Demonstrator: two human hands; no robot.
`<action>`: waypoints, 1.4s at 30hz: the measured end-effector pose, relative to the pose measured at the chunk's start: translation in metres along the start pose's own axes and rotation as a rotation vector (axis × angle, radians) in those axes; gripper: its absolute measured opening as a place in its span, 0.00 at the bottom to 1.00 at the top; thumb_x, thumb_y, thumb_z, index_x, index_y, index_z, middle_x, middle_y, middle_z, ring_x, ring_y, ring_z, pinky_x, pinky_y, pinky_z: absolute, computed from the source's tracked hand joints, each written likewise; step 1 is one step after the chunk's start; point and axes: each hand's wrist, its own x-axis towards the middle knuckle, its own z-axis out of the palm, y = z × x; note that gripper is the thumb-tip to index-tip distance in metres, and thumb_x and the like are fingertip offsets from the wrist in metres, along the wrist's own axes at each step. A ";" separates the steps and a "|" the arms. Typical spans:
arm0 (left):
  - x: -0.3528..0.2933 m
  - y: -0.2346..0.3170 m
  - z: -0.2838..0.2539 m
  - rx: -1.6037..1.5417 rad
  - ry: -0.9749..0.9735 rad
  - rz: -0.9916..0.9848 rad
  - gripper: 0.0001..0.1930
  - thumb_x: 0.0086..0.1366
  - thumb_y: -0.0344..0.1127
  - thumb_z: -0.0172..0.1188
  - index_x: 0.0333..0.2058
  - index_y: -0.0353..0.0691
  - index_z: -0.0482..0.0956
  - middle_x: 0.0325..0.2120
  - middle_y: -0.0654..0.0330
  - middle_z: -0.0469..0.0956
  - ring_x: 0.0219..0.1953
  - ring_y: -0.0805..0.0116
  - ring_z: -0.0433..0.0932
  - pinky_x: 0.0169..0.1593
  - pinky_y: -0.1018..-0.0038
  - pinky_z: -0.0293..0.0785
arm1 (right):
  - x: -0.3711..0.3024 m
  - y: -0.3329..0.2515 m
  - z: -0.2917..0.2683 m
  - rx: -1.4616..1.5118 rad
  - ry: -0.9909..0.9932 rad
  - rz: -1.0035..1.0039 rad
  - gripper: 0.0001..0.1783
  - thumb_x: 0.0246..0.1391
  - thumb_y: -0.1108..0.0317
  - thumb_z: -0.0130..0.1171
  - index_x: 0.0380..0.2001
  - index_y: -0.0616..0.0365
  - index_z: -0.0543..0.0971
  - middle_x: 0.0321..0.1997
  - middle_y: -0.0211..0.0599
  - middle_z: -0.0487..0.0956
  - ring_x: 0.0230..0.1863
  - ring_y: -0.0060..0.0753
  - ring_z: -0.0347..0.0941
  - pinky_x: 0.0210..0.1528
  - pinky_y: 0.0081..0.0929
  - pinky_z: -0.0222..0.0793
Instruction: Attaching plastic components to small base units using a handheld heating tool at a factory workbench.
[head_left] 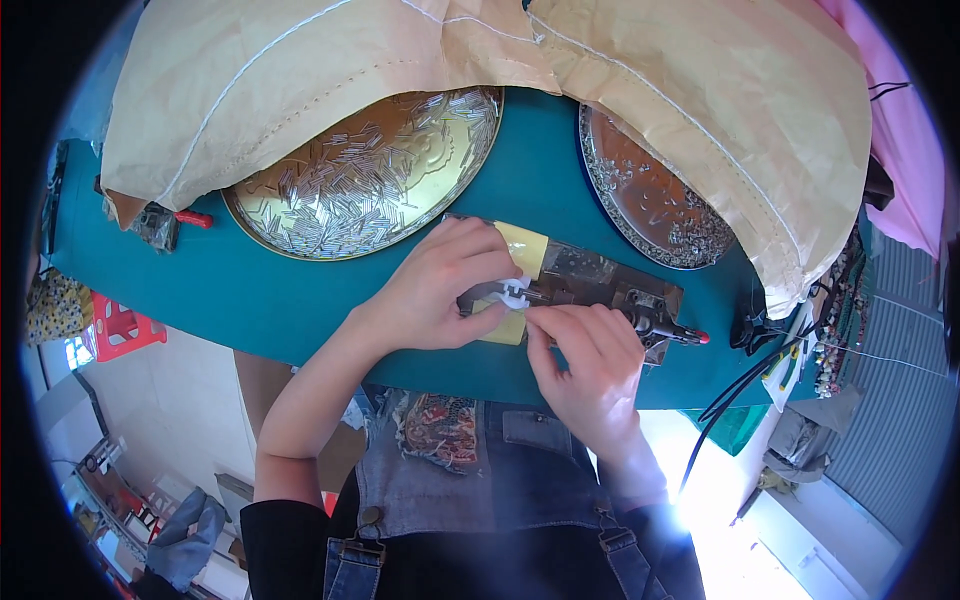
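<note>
My left hand point(445, 280) has its thumb and fingers closed round a small white plastic piece point(515, 294), at the left end of a dark metal fixture point(590, 275). Close beside it, my right hand point(590, 360) is pinched, its fingertips near the white piece; what they hold is too small to make out. Yellow tape point(525, 250) covers part of the fixture under my hands. A lever with a red tip point(703, 338) sticks out at the fixture's right end.
Beyond my hands, a gold round tray point(460, 150) holds many thin metal pins. A second round tray point(620, 150) at the right holds small shiny parts. Brown paper sacks point(700, 100) overhang both. A red-handled tool point(195, 218) lies far left; black cables point(740, 385) hang right.
</note>
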 end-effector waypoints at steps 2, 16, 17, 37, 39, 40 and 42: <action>0.000 -0.001 0.000 -0.005 0.011 0.011 0.16 0.47 0.29 0.67 0.38 0.38 0.82 0.36 0.57 0.76 0.40 0.55 0.74 0.47 0.65 0.69 | 0.000 0.001 0.007 -0.053 0.027 -0.063 0.12 0.45 0.78 0.69 0.36 0.59 0.81 0.30 0.32 0.79 0.27 0.33 0.73 0.29 0.32 0.63; -0.003 -0.002 0.003 0.042 0.032 0.015 0.15 0.48 0.30 0.70 0.38 0.39 0.82 0.34 0.58 0.75 0.39 0.56 0.74 0.46 0.65 0.69 | 0.004 0.010 0.023 -0.204 0.089 -0.228 0.12 0.43 0.72 0.66 0.35 0.57 0.82 0.31 0.25 0.76 0.31 0.26 0.70 0.34 0.28 0.59; -0.004 -0.003 0.003 0.053 0.036 0.013 0.15 0.48 0.31 0.71 0.37 0.39 0.82 0.34 0.58 0.75 0.39 0.56 0.74 0.45 0.65 0.69 | 0.004 0.011 0.024 -0.199 0.090 -0.234 0.12 0.43 0.72 0.66 0.35 0.57 0.82 0.31 0.25 0.76 0.31 0.26 0.70 0.34 0.28 0.59; -0.002 -0.003 0.006 -0.040 0.062 -0.007 0.12 0.52 0.32 0.72 0.37 0.42 0.84 0.36 0.62 0.81 0.42 0.60 0.76 0.47 0.64 0.69 | 0.007 0.013 0.004 -0.067 0.059 -0.106 0.14 0.40 0.75 0.72 0.35 0.51 0.87 0.32 0.23 0.77 0.33 0.29 0.71 0.38 0.30 0.60; 0.000 -0.001 0.005 -0.016 0.020 -0.043 0.12 0.52 0.32 0.72 0.37 0.43 0.84 0.36 0.63 0.81 0.41 0.60 0.76 0.47 0.66 0.68 | 0.005 0.014 -0.001 0.029 0.104 -0.003 0.15 0.39 0.77 0.75 0.35 0.53 0.88 0.31 0.27 0.78 0.32 0.32 0.70 0.33 0.30 0.64; 0.001 0.000 0.005 -0.019 0.019 -0.044 0.12 0.52 0.32 0.72 0.37 0.43 0.84 0.36 0.63 0.81 0.41 0.60 0.76 0.47 0.66 0.68 | 0.005 0.015 -0.003 0.028 0.102 -0.001 0.15 0.39 0.77 0.75 0.35 0.53 0.88 0.31 0.27 0.78 0.32 0.32 0.70 0.33 0.30 0.64; 0.001 0.003 0.004 0.000 0.023 -0.059 0.11 0.53 0.32 0.72 0.36 0.43 0.84 0.35 0.63 0.81 0.40 0.60 0.76 0.47 0.66 0.67 | 0.004 0.018 -0.007 0.102 0.167 0.076 0.14 0.42 0.78 0.74 0.36 0.55 0.88 0.31 0.31 0.78 0.32 0.34 0.71 0.32 0.29 0.65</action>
